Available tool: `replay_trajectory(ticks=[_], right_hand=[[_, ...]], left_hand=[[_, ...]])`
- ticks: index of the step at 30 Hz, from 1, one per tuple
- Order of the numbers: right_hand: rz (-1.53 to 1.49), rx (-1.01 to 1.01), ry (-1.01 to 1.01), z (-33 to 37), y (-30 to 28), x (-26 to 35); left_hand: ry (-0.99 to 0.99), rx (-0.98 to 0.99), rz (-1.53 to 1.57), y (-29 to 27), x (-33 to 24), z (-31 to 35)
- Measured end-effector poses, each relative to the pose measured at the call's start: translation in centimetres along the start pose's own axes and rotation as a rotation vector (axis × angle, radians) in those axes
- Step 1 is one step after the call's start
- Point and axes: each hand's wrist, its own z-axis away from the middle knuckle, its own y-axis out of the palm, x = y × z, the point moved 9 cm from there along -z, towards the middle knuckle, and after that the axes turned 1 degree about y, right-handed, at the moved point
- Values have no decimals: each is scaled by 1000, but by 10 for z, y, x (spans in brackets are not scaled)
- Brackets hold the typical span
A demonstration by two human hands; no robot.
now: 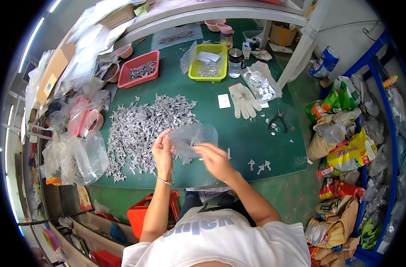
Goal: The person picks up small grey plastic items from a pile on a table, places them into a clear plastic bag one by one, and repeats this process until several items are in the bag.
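Above the table's near edge, my left hand [163, 150] pinches the left side of a clear plastic bag [205, 133]. A few small grey metal parts show dimly through the bag. My right hand [215, 161] is at the bag's lower right side, its fingers stretched toward it; the thumb is hidden, and I cannot tell whether the fingertips touch the plastic. Behind and left of my left hand spreads a large heap of small grey metal parts [138, 127]. Several loose grey parts [261, 168] lie to the right of my right hand.
On the green table [238, 149] stand a red tray [138, 82] of parts, a yellow-green tray [208, 78] and a clear jar [235, 64]. A white glove [244, 101] and pliers [279, 121] lie at the right. Plastic bags [89, 155] hang over the left edge; a shelf post [300, 49] rises at the back right.
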Motion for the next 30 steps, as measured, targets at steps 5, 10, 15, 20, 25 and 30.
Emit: replay_trajectory(ticks=[5, 10, 15, 20, 25, 30], right_hand=[[420, -347, 585, 124, -43, -146], [869, -12, 781, 146, -12, -188], [680, 27, 812, 147, 2, -210], [549, 172, 500, 123, 50, -184], [716, 418, 410, 120, 87, -196], [723, 300, 448, 117, 74, -193]], left_hand=[[41, -15, 8, 2, -1, -2], [52, -17, -12, -5, 1, 0], [56, -22, -9, -6, 2, 2], [44, -30, -5, -4, 2, 1], [38, -31, -25, -5, 4, 1], [42, -31, -15, -2, 5, 2]])
